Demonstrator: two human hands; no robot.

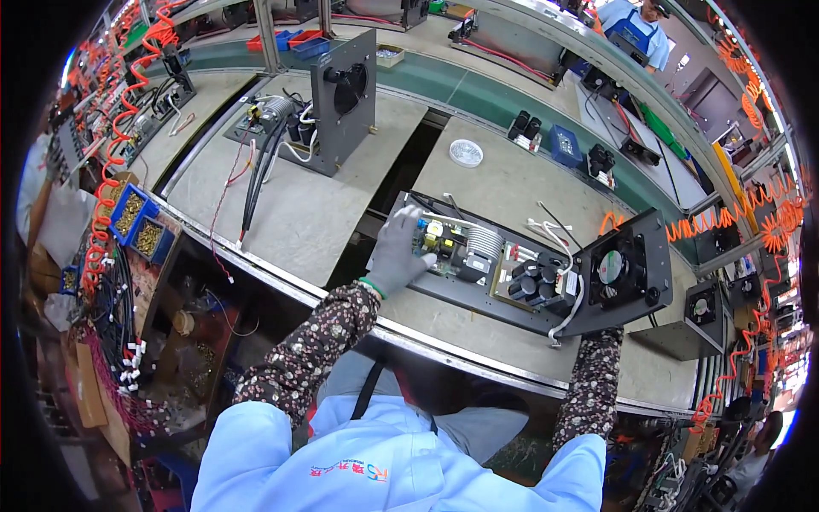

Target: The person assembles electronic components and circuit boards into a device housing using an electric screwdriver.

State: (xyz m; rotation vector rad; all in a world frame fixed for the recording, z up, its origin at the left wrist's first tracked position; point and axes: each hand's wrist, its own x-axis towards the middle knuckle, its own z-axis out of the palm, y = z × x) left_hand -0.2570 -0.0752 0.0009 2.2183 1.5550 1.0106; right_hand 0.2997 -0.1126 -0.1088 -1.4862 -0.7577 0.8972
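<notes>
My left hand [397,252], in a grey glove, lies at the left end of a dark metal chassis [520,317]. Its fingers are stretched out and its thumb is held apart, near the circuit board parts. The chassis carries a silver coil [483,247], black capacitors [533,282] and white cables. At its right end a black panel with a fan [611,266] stands tilted. My right forearm [593,375] reaches under this panel, which hides my right hand.
Another fan panel unit [344,102] stands at the far left. A round white dish [466,153] sits behind the chassis, with a blue bin [565,145] farther right. Blue boxes of brass fasteners [152,239] are at left. A dark gap [401,175] splits the bench. Orange coiled hoses [717,224] hang at right.
</notes>
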